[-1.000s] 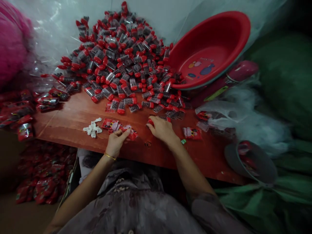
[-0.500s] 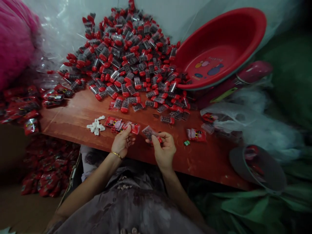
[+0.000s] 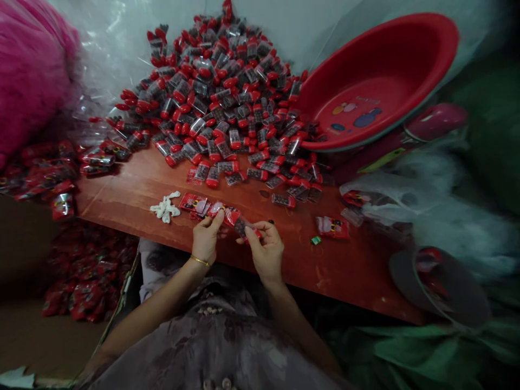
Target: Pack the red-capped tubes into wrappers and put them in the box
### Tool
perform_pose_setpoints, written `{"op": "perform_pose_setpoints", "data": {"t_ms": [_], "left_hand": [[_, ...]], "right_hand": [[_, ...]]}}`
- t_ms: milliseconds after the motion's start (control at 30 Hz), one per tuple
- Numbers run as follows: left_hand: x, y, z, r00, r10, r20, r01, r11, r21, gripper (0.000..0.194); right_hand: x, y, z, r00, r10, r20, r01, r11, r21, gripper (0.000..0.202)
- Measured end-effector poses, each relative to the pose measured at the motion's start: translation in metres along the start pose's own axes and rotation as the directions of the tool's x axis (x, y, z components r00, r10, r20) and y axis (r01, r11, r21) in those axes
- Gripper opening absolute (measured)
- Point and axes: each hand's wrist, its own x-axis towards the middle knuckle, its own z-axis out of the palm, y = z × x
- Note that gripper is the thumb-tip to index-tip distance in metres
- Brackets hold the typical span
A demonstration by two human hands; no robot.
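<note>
My left hand (image 3: 207, 238) pinches a small red printed packet (image 3: 229, 215) at the front of the wooden table. In my right hand (image 3: 268, 249) is a clear tube with dark contents and a red cap (image 3: 242, 227), its clear end at the packet's right end; whether it is inside the packet I cannot tell. More red packets (image 3: 194, 204) lie just beyond my left hand, beside a crumpled white thing (image 3: 166, 208). A large heap of similar red-capped tubes (image 3: 219, 97) covers the back of the table.
A red basin (image 3: 365, 81) leans at the back right. Near the right edge are a grey container (image 3: 406, 276), plastic bags (image 3: 439, 206), a red packet (image 3: 333, 227) and a small green piece (image 3: 316, 240). Filled packets (image 3: 44, 168) lie at the left; others sit in a box below.
My hands have come closer together, and the tube has moved left so that its clear end meets the packet. The whole view has shifted slightly.
</note>
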Motion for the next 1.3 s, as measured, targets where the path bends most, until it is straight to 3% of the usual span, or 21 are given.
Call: {"op": "perform_pose_setpoints", "data": {"t_ms": [100, 200, 333, 433, 500, 567, 767, 933, 1167, 1300], "left_hand": [[0.001, -0.002, -0.002, 0.995, 0.102, 0.0, -0.102, 0.993, 0.054, 0.042], [0.001, -0.004, -0.002, 0.992, 0.119, 0.049, -0.121, 0.992, 0.041, 0.04], [0.002, 0.0, -0.001, 0.991, 0.065, 0.115, -0.066, 0.998, 0.001, 0.042], [0.004, 0.007, -0.002, 0.989, -0.045, 0.141, 0.051, 0.998, -0.037, 0.044], [0.005, 0.01, -0.004, 0.978, -0.126, 0.166, 0.138, 0.989, -0.06, 0.044], [0.005, 0.011, -0.005, 0.966, -0.176, 0.188, 0.19, 0.98, -0.063, 0.045], [-0.005, 0.003, -0.003, 0.952, -0.2, 0.231, 0.2, 0.979, 0.023, 0.044], [-0.01, -0.004, -0.011, 0.924, -0.271, 0.268, 0.247, 0.961, 0.121, 0.047], [-0.011, 0.0, -0.021, 0.85, -0.386, 0.358, 0.358, 0.922, 0.144, 0.048], [-0.012, 0.009, -0.037, 0.815, -0.435, 0.383, 0.376, 0.9, 0.222, 0.043]], "right_hand": [[0.005, 0.001, 0.0, 0.997, 0.054, 0.057, -0.055, 0.998, 0.027, 0.022], [0.01, 0.006, 0.005, 0.991, 0.088, 0.104, -0.098, 0.99, 0.099, 0.021], [0.01, 0.012, 0.009, 0.979, 0.099, 0.177, -0.126, 0.98, 0.152, 0.023], [0.008, 0.012, 0.005, 0.939, 0.065, 0.337, -0.126, 0.979, 0.163, 0.028], [0.008, 0.013, 0.001, 0.918, -0.004, 0.397, -0.052, 0.99, 0.13, 0.033], [0.009, 0.015, -0.003, 0.928, -0.063, 0.368, 0.039, 0.997, 0.073, 0.036], [0.018, 0.024, -0.007, 0.956, -0.127, 0.264, 0.145, 0.988, -0.051, 0.049], [0.024, 0.017, -0.002, 0.91, -0.295, 0.291, 0.364, 0.905, -0.221, 0.03], [0.02, 0.02, 0.003, 0.877, -0.374, 0.301, 0.452, 0.856, -0.251, 0.025], [0.009, 0.03, 0.007, 0.831, -0.446, 0.333, 0.539, 0.792, -0.285, 0.024]]}}
